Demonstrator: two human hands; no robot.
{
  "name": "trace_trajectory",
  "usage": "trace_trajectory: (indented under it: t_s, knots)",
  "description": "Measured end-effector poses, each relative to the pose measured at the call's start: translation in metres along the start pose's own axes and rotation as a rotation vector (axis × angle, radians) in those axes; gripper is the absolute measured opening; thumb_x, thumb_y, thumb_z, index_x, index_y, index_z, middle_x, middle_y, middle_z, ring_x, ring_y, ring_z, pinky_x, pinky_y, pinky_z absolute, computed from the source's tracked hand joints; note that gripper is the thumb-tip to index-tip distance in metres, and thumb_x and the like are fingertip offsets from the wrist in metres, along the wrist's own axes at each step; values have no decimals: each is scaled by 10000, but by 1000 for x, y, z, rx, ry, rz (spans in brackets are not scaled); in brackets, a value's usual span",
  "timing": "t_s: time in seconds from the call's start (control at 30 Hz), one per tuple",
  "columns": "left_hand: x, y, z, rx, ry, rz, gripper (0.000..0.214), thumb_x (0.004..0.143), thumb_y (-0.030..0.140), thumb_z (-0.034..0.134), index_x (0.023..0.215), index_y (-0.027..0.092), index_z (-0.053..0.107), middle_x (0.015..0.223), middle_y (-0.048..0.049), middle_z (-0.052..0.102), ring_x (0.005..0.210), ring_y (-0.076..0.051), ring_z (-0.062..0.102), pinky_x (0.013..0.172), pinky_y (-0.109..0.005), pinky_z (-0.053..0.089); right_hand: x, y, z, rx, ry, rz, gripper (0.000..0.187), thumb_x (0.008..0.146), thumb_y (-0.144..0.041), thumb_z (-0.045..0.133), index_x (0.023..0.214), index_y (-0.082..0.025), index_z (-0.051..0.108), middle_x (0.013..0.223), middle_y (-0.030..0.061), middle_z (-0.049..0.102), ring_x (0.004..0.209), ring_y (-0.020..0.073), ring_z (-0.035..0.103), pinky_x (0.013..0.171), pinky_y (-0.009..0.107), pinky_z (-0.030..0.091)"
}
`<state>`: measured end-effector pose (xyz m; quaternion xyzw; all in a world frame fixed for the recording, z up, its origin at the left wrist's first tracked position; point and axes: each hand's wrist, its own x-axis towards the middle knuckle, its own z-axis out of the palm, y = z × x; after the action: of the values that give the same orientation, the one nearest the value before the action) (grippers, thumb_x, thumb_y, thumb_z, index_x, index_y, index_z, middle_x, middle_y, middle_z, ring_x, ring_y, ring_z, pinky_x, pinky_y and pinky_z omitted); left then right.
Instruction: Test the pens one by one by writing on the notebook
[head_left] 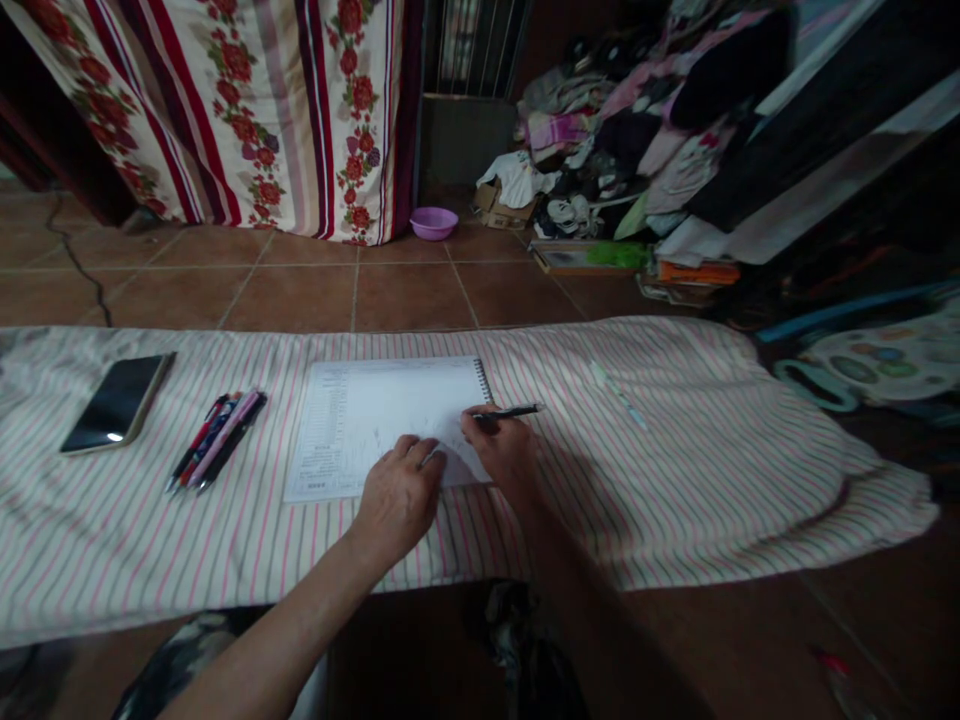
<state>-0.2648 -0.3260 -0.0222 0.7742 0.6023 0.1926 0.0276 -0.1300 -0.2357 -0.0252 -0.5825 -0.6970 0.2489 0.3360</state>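
A spiral-bound notebook (397,390) lies on the striped cloth, its wire binding along the right edge. Faint pen strokes mark the lower part of its white page, and printed lines run down the left side. My left hand (401,490) rests on the lower page, fingers slightly bent and holding nothing. In my right hand (502,445), a black pen (517,411) is gripped between thumb and fingers, near the page's lower right. The pen's tip is hidden behind the fingers.
Left of the notebook lie several pens (217,440) side by side and a dark-screened phone (118,400). A pale green pen (619,396) is to the right. The striped cloth (712,450) covers the table. Beyond stand a purple basin (433,224) and piled clothes (622,140).
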Motion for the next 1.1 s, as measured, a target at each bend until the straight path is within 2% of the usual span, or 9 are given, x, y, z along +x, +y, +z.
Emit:
trace_trajectory:
  t_s: [0.23, 0.47, 0.73, 0.93, 1.1]
  knots:
    - [0, 0, 1, 11, 11, 5, 217, 821, 117, 488, 1005, 167, 592, 1075, -68, 615, 987, -230, 483, 780, -369, 516, 1, 1, 1, 34, -46, 29, 249, 763, -381, 523, 773, -196, 689, 626, 25, 693, 670, 179, 673, 603, 223, 447]
    - [0, 0, 3, 3, 19, 10, 222, 839, 126, 455, 1008, 157, 596, 1094, -63, 612, 975, -235, 479, 800, -377, 511, 3, 3, 5, -26, -73, -13, 244, 770, -366, 517, 794, -198, 692, 645, 26, 693, 674, 172, 665, 621, 222, 443]
    - [0, -2, 3, 11, 12, 9, 244, 831, 122, 468, 1036, 150, 598, 1107, -68, 617, 990, -240, 476, 808, -382, 511, 3, 4, 7, -62, -32, -12, 236, 765, -355, 526, 804, -198, 697, 671, 35, 697, 684, 180, 664, 619, 228, 447]
    - [0, -1, 2, 5, 23, 14, 236, 842, 131, 456, 1023, 152, 606, 1089, -69, 625, 973, -232, 488, 803, -376, 513, 3, 4, 5, 38, -42, 33, 254, 772, -364, 507, 791, -181, 682, 647, 34, 688, 665, 169, 660, 603, 217, 452]
    - [1, -1, 2, 8, 25, 18, 241, 833, 122, 466, 1027, 146, 607, 1086, -72, 626, 978, -237, 484, 804, -377, 511, 1, 2, 5, -68, -66, -20, 216, 757, -341, 530, 781, -202, 693, 657, 25, 689, 681, 173, 663, 615, 221, 440]
